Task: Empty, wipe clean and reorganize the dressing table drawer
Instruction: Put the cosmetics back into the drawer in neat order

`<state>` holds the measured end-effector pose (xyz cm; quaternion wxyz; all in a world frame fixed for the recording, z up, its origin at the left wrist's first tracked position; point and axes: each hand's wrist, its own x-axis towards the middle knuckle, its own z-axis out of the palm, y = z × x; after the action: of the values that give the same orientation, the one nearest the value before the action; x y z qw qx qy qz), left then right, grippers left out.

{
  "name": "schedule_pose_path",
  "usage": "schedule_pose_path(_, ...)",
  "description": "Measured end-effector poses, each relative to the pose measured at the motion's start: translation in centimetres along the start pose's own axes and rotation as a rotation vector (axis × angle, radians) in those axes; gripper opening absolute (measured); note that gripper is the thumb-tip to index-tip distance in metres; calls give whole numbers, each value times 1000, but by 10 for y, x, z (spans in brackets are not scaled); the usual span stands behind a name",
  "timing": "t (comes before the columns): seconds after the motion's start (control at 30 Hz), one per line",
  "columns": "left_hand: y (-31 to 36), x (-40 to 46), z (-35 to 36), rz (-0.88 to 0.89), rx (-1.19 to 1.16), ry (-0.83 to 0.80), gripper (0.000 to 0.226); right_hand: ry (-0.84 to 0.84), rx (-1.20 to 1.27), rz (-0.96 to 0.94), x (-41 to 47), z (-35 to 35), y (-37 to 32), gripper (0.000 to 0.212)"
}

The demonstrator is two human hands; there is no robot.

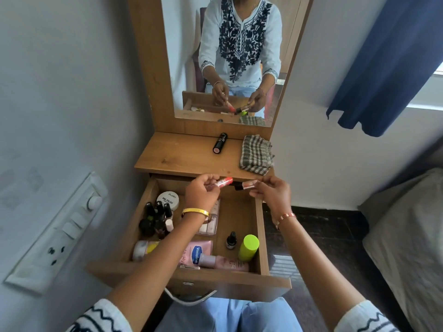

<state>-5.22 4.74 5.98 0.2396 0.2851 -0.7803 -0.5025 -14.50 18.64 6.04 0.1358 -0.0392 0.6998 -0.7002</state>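
The wooden drawer [261,236] stands pulled out below the dressing table top [184,156]. My left hand [202,191] holds a small red-capped cosmetic tube [224,182] over the drawer's back edge. My right hand [271,191] holds a pinkish tube with a black cap [245,185] beside it. In the drawer lie several dark nail polish bottles [155,218], a white nail polish remover jar [168,200], a pink Vaseline bottle [197,254], a lime-green capped bottle [249,246], a small dark dropper bottle [231,240] and a clear case [211,224].
A black lipstick [220,143] and a folded checked cloth [256,154] lie on the table top under the mirror [191,56]. A switch panel [57,236] is on the left wall. A bed [407,224] and blue curtain [388,63] are at right.
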Motion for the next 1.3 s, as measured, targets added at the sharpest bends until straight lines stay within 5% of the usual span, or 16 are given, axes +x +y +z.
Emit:
schedule_pose_path(0.43,-42,-15,24,-24,181,-98,28,-152,-1098,-180,17,7,21,16)
schedule_pose_path(0.6,-49,-16,29,25,186,-71,29,-145,-1347,-354,19,10,28,18)
schedule_pose_path(0.97,-53,-18,26,53,165,-99,31,-187,-1513,-457,21,13,35,19)
schedule_pose_path(1.3,-51,-18,21,-27,-38,-75,42,-231,-1150,-422,7,14,26,18)
